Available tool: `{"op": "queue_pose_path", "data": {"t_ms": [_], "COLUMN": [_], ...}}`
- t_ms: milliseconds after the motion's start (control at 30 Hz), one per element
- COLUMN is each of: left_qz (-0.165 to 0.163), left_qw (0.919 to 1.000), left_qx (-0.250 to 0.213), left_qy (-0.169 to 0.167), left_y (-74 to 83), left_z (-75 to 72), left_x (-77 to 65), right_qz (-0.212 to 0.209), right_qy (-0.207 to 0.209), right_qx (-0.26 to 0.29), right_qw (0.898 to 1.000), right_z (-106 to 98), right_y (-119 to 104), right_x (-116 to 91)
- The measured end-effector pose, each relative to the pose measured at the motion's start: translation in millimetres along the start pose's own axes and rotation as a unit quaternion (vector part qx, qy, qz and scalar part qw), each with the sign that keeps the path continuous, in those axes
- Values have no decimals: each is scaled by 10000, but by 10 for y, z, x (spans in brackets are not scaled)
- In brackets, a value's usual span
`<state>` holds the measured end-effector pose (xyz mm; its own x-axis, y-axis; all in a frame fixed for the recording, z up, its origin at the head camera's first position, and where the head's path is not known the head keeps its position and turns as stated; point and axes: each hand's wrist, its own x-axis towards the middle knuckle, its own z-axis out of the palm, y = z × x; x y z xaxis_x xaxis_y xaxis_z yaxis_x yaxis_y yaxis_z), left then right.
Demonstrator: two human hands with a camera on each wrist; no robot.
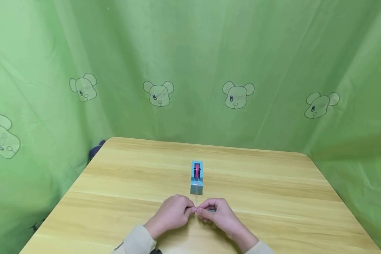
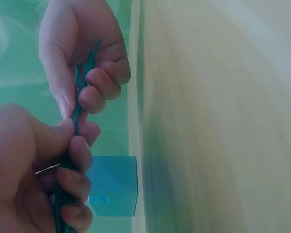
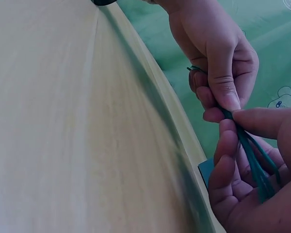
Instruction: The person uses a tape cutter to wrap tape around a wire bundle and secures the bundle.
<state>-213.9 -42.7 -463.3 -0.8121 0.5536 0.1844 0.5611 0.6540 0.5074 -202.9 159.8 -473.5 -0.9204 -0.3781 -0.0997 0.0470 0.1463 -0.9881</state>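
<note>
Both hands meet fingertip to fingertip over the table, pinching one thin bundle of green strands (image 3: 258,174). My left hand (image 1: 174,213) pinches it with thumb and forefinger, its other fingers curled round the lower length in the left wrist view. My right hand (image 1: 220,216) pinches the bundle right beside the left thumb, and loose strand ends (image 2: 90,60) fan out over its palm. Just beyond the hands stands a blue tape dispenser (image 1: 196,188) with a pink roll (image 1: 197,171) in it. A faint pale strip runs from its front towards the fingertips in the head view.
The light wooden table (image 1: 139,165) has rounded far corners. Green curtains (image 1: 197,46) with bear-head prints hang round it. Something dark purple (image 1: 96,150) shows past the left table edge, and a dark object (image 1: 156,251) lies by the left sleeve.
</note>
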Motion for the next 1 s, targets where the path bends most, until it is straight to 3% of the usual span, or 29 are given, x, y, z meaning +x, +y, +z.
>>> {"op": "queue_pose_path", "data": {"t_ms": [233,433,800,1000], "left_qz": [-56,101,109,41], "left_qw": [9998,9991,9990,9996], "left_qx": [-26,52,76,88], "left_qy": [193,408,437,262], "left_y": [7,-14,-39,-36], "left_z": [21,34,31,17], "left_x": [-14,-4,-1,6], "right_qz": [186,206,-374,-656], "right_qy": [-12,-85,-137,-133], "right_qx": [-194,-407,-796,-1131], "right_qw": [9996,9989,9960,9913], "right_z": [-1,-21,-43,-37], "right_y": [13,1,-6,36], "right_x": [4,26,69,93]}}
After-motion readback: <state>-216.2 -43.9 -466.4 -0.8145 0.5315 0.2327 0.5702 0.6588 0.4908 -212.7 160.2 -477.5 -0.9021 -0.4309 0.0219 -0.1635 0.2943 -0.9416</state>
